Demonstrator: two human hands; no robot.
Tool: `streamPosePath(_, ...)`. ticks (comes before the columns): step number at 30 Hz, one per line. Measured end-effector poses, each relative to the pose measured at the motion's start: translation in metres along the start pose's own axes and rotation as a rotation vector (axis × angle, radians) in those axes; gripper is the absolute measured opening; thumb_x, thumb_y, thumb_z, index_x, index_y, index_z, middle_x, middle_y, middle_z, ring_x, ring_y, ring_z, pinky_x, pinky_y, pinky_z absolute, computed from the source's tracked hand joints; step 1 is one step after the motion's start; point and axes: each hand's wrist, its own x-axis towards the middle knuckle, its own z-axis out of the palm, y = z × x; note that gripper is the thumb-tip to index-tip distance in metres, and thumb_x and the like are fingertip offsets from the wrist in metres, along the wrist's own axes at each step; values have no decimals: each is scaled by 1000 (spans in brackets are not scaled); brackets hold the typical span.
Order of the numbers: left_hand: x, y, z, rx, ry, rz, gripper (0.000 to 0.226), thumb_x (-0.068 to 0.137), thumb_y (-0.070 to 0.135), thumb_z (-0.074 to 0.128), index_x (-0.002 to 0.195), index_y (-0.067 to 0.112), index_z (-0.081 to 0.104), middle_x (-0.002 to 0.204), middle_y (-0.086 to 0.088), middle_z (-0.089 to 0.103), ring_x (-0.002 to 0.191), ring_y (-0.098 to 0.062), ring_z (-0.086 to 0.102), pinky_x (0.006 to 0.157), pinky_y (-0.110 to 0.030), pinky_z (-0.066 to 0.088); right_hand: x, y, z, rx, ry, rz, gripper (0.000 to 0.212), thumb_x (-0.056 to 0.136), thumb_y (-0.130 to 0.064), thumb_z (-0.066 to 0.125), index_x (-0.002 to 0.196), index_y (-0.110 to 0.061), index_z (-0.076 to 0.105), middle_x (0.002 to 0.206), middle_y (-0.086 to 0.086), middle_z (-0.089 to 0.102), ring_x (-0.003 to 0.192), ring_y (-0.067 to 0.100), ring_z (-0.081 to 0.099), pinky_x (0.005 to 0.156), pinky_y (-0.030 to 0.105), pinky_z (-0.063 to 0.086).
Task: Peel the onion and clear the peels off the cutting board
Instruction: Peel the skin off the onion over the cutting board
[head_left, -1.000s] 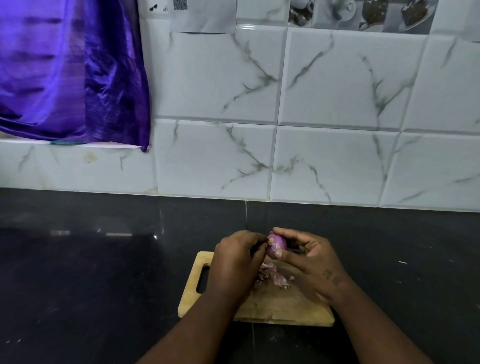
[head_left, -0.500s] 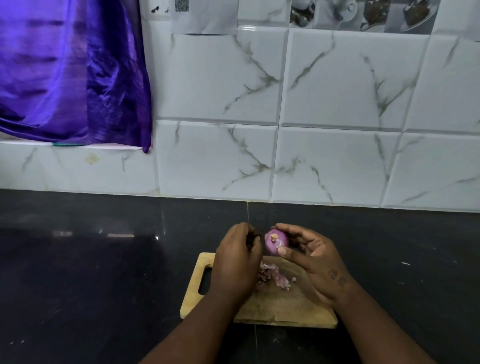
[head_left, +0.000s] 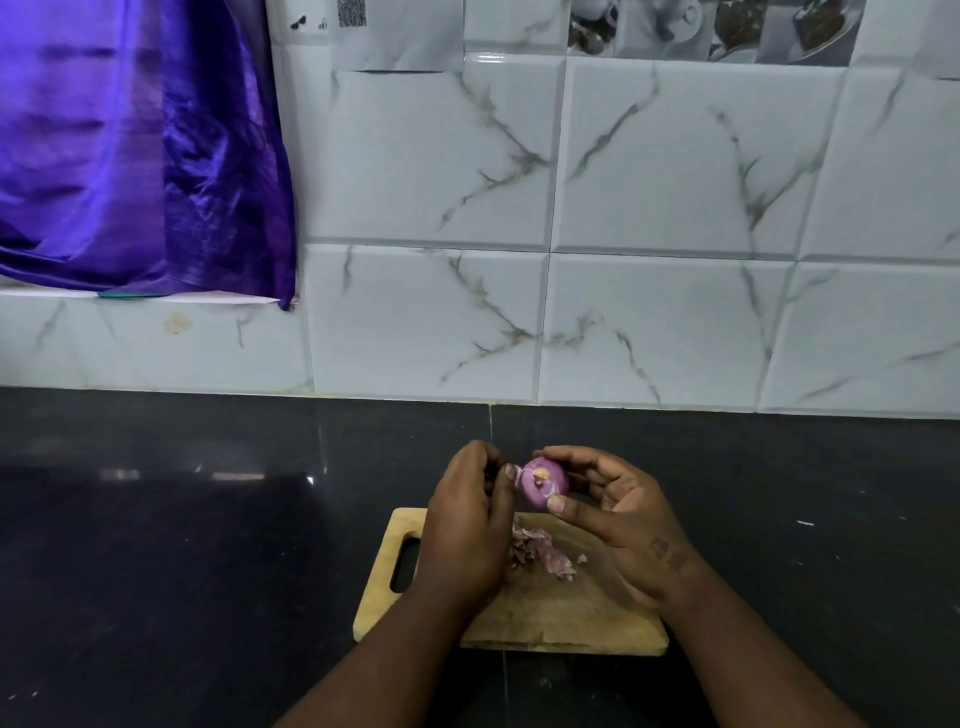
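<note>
A small purple onion (head_left: 543, 484) is held in the air above the far edge of a wooden cutting board (head_left: 550, 613). My right hand (head_left: 618, 525) grips it between thumb and fingers, root end turned toward me. My left hand (head_left: 467, 525) pinches a thin strip of skin at the onion's left side. A heap of pale purple peels (head_left: 540, 551) lies on the board between my hands, partly hidden by the left hand.
The board has a handle slot (head_left: 405, 564) at its left end and rests on a black countertop (head_left: 182, 571). A white marble-look tiled wall (head_left: 623, 234) rises behind. A purple cloth (head_left: 130, 145) hangs at the upper left.
The onion has been turned in my right hand so its root end faces me. My left hand's fingers have shifted onto a strip of skin at its side.
</note>
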Motion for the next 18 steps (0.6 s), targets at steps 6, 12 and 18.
streamPosePath(6, 2, -4, 1, 83, -1, -38, 16, 105, 23, 55, 89, 25, 53, 85, 7, 57, 77, -9, 53, 64, -33, 46, 2, -2, -1, 216, -15, 27, 49, 77, 3, 77, 125, -4, 69, 127, 17, 75, 121, 32, 71, 97, 38, 62)
streamPosePath(12, 1, -6, 4, 211, -56, -15, 20, 97, 26, 66, 81, 27, 54, 79, 10, 57, 73, -8, 54, 58, -25, 41, 4, 1, -1, 335, -62, 104, 67, 68, -16, 96, 128, -5, 67, 135, 21, 69, 125, 37, 67, 100, 46, 59)
streamPosePath(18, 1, -8, 2, 256, -84, -33, 13, 94, 28, 67, 83, 29, 60, 83, 10, 62, 77, -7, 58, 65, -32, 54, 2, -7, 2, 507, 17, 125, 42, 84, 2, 67, 126, -5, 63, 133, 22, 70, 112, 29, 74, 86, 33, 65)
